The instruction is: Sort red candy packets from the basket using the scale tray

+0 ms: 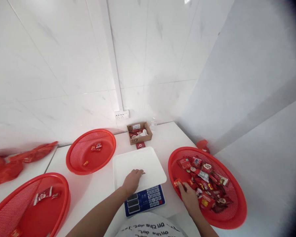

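My left hand [133, 181] is above the white weighing tray [123, 164] of a digital scale [148, 200]. Its fingers are pinched together, and a tiny reddish bit shows at their tips, too small to name. At the near left side of the right-hand red basket [233, 221] is my right hand [189, 197], with thumb and fingers closed on a small red packet [177, 182]. Many red wrapped packets [207, 184] lie heaped in that basket, some with white or yellow print. Part of the scale's keypad and dark display shows below the tray.
Two more red baskets stand left, the farther one [75, 168] and the nearer one [64, 210], each with a few packets. A cardboard box [140, 139] of packets sits by the wall, a red packet [140, 145] before it. Red plastic bags [19, 163] lie far left.
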A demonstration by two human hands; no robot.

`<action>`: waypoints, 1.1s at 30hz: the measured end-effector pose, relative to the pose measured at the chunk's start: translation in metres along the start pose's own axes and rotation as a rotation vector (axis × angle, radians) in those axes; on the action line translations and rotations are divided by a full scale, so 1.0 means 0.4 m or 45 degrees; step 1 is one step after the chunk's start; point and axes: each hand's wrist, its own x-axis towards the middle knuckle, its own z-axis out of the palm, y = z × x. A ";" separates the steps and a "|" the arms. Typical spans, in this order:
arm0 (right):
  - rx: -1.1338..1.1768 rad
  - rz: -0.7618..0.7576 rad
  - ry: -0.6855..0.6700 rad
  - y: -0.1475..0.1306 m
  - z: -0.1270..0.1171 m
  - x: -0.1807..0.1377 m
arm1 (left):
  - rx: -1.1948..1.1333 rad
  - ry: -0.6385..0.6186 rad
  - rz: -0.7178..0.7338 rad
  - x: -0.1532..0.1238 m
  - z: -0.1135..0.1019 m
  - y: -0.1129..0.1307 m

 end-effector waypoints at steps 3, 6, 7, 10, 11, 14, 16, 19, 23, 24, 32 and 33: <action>-0.004 0.019 -0.017 0.004 0.002 0.001 | -0.631 0.347 -0.402 -0.009 -0.044 -0.033; -0.014 0.038 -0.037 0.005 0.001 0.001 | -1.218 0.708 -0.705 -0.010 -0.121 -0.080; -0.017 0.039 -0.043 0.004 0.000 0.001 | -1.291 0.791 -0.733 -0.011 -0.153 -0.096; -0.033 0.050 -0.050 -0.002 -0.003 -0.001 | -1.447 1.048 -0.754 -0.017 -0.252 -0.141; -0.038 0.055 -0.051 -0.004 -0.003 -0.001 | -1.491 1.122 -0.757 -0.021 -0.280 -0.153; -0.039 0.064 -0.051 -0.011 -0.005 -0.002 | -1.589 1.251 -0.775 -0.037 -0.328 -0.170; -0.033 0.057 -0.039 -0.013 -0.006 -0.003 | -1.641 1.241 -0.781 -0.048 -0.323 -0.162; -0.025 0.051 -0.011 -0.014 -0.009 -0.006 | -1.665 0.958 -0.781 -0.059 -0.268 -0.119; 0.015 -0.001 0.057 -0.041 -0.013 -0.022 | -1.448 0.386 -0.715 -0.070 -0.158 -0.025; 0.039 -0.039 0.060 -0.057 -0.011 -0.029 | -1.373 0.258 -0.672 -0.073 -0.131 0.000; 0.235 -0.421 -0.530 -0.227 0.069 -0.106 | -0.959 -0.285 -0.309 -0.101 0.015 0.111; 0.236 -0.444 -0.569 -0.235 0.079 -0.113 | -0.973 -0.322 -0.308 -0.102 0.021 0.111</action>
